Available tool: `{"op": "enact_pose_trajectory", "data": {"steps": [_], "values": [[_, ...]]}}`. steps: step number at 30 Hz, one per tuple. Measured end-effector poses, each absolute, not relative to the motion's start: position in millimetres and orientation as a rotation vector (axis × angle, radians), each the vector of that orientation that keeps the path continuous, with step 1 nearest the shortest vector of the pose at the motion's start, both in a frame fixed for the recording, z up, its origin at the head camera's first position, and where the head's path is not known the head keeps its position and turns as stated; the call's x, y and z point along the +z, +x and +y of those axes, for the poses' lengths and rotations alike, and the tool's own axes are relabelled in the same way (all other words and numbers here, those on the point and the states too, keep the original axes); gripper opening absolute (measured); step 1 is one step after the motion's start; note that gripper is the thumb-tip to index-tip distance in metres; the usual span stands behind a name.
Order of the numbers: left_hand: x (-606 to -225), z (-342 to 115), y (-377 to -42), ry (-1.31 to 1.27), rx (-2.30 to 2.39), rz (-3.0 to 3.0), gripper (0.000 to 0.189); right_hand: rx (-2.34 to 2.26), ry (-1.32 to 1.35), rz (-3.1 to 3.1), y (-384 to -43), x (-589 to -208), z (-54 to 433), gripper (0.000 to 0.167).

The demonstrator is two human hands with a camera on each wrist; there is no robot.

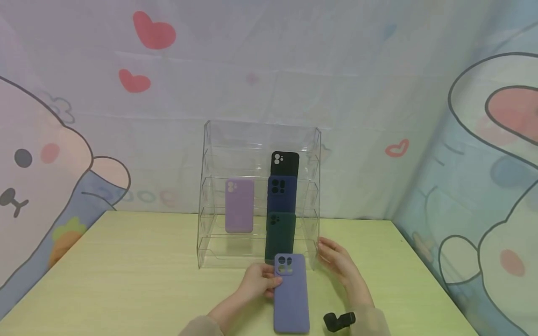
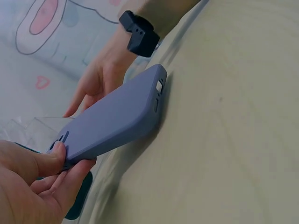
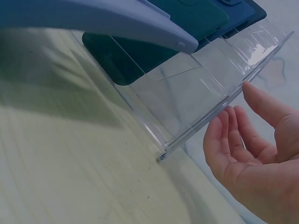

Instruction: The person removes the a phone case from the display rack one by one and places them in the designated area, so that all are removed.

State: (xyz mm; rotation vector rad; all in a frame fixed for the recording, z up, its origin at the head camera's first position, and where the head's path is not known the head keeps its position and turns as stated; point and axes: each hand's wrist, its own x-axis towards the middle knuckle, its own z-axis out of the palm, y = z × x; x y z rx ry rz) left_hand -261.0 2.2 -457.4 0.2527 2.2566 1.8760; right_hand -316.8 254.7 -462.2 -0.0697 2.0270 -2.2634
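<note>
My left hand (image 1: pixel 255 282) pinches a periwinkle phone case (image 1: pixel 292 298) by its upper left edge, thumb on the back near the camera cutout. The case slants, with its lower end close to the table. Behind it stands a clear tiered display rack (image 1: pixel 235 254). On the rack's right side, a black phone case (image 1: pixel 287 163), a navy phone case (image 1: pixel 282 196) and a dark green phone case (image 1: pixel 280 235) stand on successive tiers. A light purple phone case (image 1: pixel 239 207) is on the left. My right hand (image 3: pixel 254 149), fingers loosely bent, rests against the rack's right side wall.
The rack stands on a pale yellow table (image 1: pixel 138 270) near its back edge. A printed cloth (image 1: pixel 252 60) with hearts and cartoon animals hangs behind and at the sides. A black wrist camera (image 1: pixel 339 322) sits on the right wrist.
</note>
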Motion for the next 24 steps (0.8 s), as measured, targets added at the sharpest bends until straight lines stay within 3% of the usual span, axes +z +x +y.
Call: {"op": "enact_pose_trajectory", "data": {"steps": [24], "values": [[-466.5,32.9,-248.3,0.133,1.911,2.118,0.019,-2.427,-0.047,1.672,-317.9,-481.1,256.8,0.053]]}}
